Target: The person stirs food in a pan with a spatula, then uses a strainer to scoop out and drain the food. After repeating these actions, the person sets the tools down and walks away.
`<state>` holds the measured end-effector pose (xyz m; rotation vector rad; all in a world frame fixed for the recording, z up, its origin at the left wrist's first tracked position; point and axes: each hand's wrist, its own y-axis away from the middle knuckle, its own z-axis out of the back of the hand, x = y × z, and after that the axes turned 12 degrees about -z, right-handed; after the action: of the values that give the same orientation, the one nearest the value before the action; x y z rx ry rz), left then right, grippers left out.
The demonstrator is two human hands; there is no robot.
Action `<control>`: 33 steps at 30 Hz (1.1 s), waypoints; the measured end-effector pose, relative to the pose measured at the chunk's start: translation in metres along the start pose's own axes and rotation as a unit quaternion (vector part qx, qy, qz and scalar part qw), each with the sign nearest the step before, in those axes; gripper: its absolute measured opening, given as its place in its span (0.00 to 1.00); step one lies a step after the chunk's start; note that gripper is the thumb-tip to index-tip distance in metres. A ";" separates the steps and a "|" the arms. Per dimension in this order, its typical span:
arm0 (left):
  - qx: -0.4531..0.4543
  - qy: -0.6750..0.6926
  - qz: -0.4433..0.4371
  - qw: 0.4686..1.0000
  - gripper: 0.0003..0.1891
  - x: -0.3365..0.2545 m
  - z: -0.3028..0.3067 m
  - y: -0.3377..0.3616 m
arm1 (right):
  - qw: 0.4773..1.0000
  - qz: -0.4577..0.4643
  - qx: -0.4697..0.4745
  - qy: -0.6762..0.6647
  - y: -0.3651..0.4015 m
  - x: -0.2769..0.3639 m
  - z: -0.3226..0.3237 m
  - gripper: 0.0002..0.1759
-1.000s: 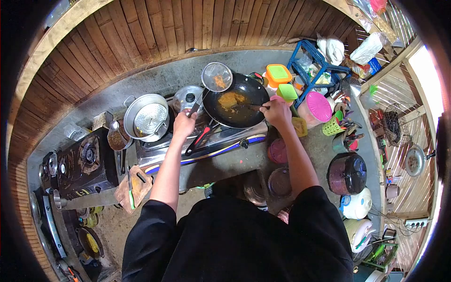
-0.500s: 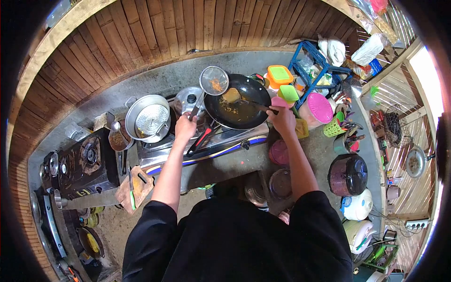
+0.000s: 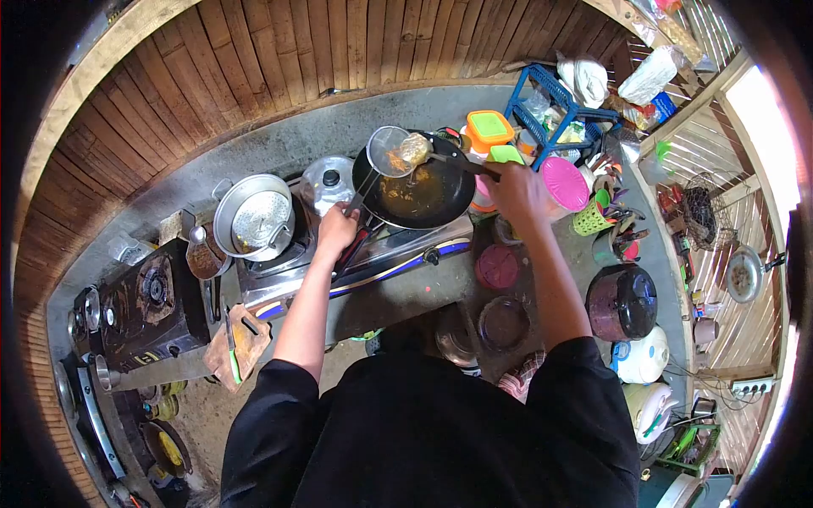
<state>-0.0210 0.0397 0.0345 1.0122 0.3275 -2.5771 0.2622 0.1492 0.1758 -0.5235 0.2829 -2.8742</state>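
Note:
My left hand (image 3: pixel 337 227) is closed around the handle of a round wire strainer (image 3: pixel 385 144), held over the left side of a black frying pan (image 3: pixel 453 195). Orange-brown bits lie in the mesh. My right hand (image 3: pixel 518 193) grips the dark handle of a spatula (image 3: pixel 457 163). Its shiny, brown-tinged head meets or overlaps the strainer's right rim; actual contact is hard to tell. Brownish oil with some dark bits shows in the pan, which sits on the silver gas stove (image 3: pixel 364 275).
Left of the pan are a glass lid (image 3: pixel 329 182) and a large aluminium pot (image 3: pixel 233 203). A knife lies on a wooden cutting board (image 3: pixel 247 343). Plastic tubs, including one with a pink lid (image 3: pixel 565 184), and a blue rack (image 3: pixel 555 85) crowd the right.
The spatula has risen out of the pan's oil to the strainer's right rim. My right hand has moved slightly up and right; the strainer now sits more over the pan.

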 end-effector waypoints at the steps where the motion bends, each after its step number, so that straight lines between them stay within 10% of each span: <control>1: 0.017 0.036 0.022 0.999 0.19 -0.006 0.000 0.001 | 0.997 0.062 -0.040 0.028 0.004 0.000 -0.007 0.15; 21: 0.015 0.073 0.041 0.996 0.22 -0.008 0.011 0.005 | 0.944 0.266 -0.188 0.053 0.018 -0.011 -0.031 0.17; 33: -0.006 0.057 0.057 0.997 0.22 -0.011 0.023 0.007 | 0.996 -0.076 0.019 0.030 -0.007 -0.024 0.018 0.15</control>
<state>-0.0244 0.0279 0.0576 1.1418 0.3048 -2.4187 0.2895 0.1591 0.1857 -0.4707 0.2043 -3.0411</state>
